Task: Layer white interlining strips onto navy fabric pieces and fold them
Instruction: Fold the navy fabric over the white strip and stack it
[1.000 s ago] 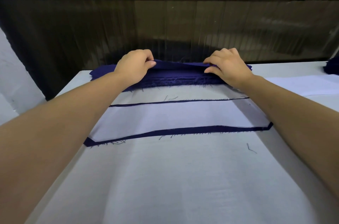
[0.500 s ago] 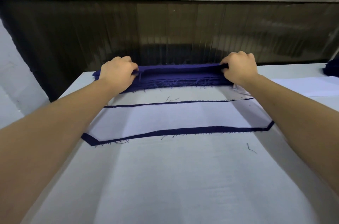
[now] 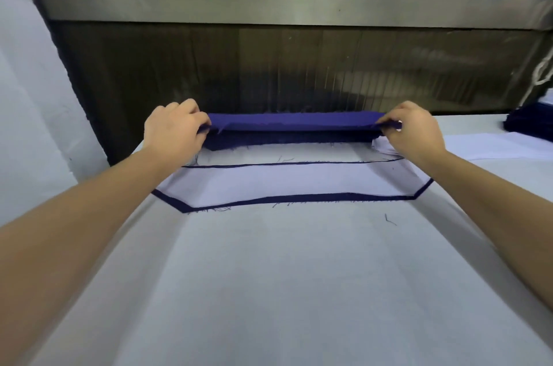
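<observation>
Navy fabric piece (image 3: 299,121) held above navy stack (image 3: 287,139) (frayed threads showing); left grip (image 3: 172,129), right grip (image 3: 414,131) pinching its ends.

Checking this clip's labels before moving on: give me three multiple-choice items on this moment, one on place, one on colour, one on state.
1. Where on the table does the navy stack lie? A) near edge B) far edge C) left corner
2. What colour is the interlining strip on the flat piece? A) red B) green C) white
3. What are the left hand and right hand doing? A) both pinching the top navy piece B) resting flat C) hanging idle

1 B: the stack sits by the dark back panel. 2 C: it is white, navy showing round its edge. 3 A: fingers curl on each end of the lifted piece.
</observation>
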A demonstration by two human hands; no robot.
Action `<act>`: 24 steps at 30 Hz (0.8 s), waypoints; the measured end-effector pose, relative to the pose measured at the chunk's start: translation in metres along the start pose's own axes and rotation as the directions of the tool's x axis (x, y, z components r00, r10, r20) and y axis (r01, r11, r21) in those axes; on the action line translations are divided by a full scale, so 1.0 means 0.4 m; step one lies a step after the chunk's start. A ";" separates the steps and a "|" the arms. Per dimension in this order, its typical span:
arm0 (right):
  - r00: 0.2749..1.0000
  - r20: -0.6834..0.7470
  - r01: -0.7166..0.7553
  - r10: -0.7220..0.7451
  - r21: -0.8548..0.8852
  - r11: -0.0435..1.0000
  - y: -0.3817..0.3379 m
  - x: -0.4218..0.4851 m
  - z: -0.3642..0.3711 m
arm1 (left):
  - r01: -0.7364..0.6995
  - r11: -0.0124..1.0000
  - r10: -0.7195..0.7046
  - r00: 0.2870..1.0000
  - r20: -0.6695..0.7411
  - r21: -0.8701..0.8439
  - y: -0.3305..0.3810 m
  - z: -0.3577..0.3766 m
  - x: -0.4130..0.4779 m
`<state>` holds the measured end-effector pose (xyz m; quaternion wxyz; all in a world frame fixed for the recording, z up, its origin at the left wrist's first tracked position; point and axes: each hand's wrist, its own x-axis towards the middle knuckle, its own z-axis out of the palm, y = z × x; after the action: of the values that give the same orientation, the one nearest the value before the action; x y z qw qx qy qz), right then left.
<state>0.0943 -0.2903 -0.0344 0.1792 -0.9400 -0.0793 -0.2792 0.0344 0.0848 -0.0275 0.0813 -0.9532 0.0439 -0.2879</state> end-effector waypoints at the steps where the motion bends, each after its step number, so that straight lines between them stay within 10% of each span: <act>1: 1.000 0.014 0.000 0.000 0.020 1.000 0.006 -0.014 -0.004 | -0.033 0.999 0.033 0.999 0.007 0.022 -0.005 -0.004 -0.016; 13: 0.970 0.161 -0.233 0.182 0.404 0.885 0.025 -0.123 -0.046 | -0.348 0.925 0.333 0.936 -0.116 -0.152 -0.048 -0.069 -0.153; 24: 0.959 0.216 -0.277 0.183 0.588 0.760 0.022 -0.148 -0.041 | 0.165 0.908 -0.102 0.979 0.178 -0.385 -0.089 -0.036 -0.196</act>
<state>0.0391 -0.3075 -0.0570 0.5004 -0.8513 -0.0622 -0.1449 -0.0373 0.1283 -0.0518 -0.1307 -0.9699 0.0295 -0.2035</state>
